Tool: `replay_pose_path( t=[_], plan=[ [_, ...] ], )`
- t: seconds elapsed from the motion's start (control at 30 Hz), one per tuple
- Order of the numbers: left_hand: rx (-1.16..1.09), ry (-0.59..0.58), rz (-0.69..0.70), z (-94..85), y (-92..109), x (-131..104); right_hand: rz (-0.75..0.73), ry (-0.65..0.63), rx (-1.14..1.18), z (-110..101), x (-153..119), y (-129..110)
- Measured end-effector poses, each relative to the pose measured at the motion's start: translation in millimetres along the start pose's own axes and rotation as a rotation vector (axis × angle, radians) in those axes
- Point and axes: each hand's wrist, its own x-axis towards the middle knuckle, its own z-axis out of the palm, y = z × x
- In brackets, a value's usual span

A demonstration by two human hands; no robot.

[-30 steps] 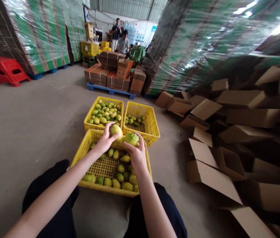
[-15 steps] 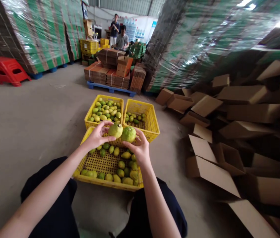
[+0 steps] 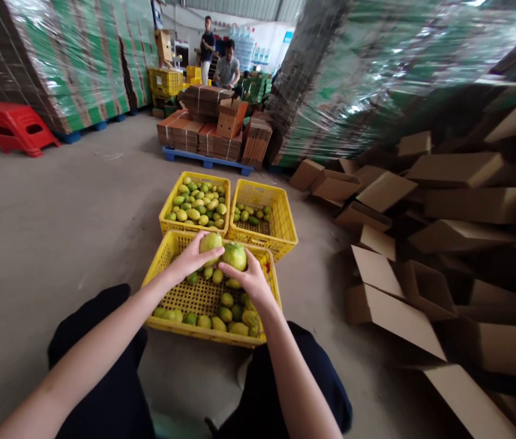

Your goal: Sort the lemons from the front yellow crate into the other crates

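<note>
Three crates (image 3: 184,331): on floor (image 3: 79,244) — loose fruit (image 3: 194,214) inside
Left fingers (image 3: 197,238): spread fruit-wide, gripping yellowish fruit (image 3: 211,244)
Right fingers (image 3: 251,260): spread fruit-wide — gripping green fruit (image 3: 234,255)

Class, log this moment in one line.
left hand: holds yellowish fruit | right hand: holds greener fruit | beneath both: yellow crate, loose fruit inside
</note>
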Motion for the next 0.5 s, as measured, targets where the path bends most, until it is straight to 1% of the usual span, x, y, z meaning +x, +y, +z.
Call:
replay_pose_path(
  t=[0.1,0.17,0.3,0.37,0.5],
  plan=[
    [0.131,-0.015,0.061,1.1,1,-1,-0.024,0.008,-0.076,-3,2,6],
    [0.161,-0.003,0.119,2.4,6,-1,-0.096,0.055,-0.146,-5,5,9],
    [0.246,0.087,0.374,5.5,16,-3,-0.307,0.238,-0.308,-7,7,9],
    [0.301,0.105,0.475,5.8,17,-4,-0.375,0.272,-0.309,-7,6,6],
    [0.423,0.088,0.577,4.9,18,-4,-0.463,0.307,-0.372,-5,2,1]
  ],
)
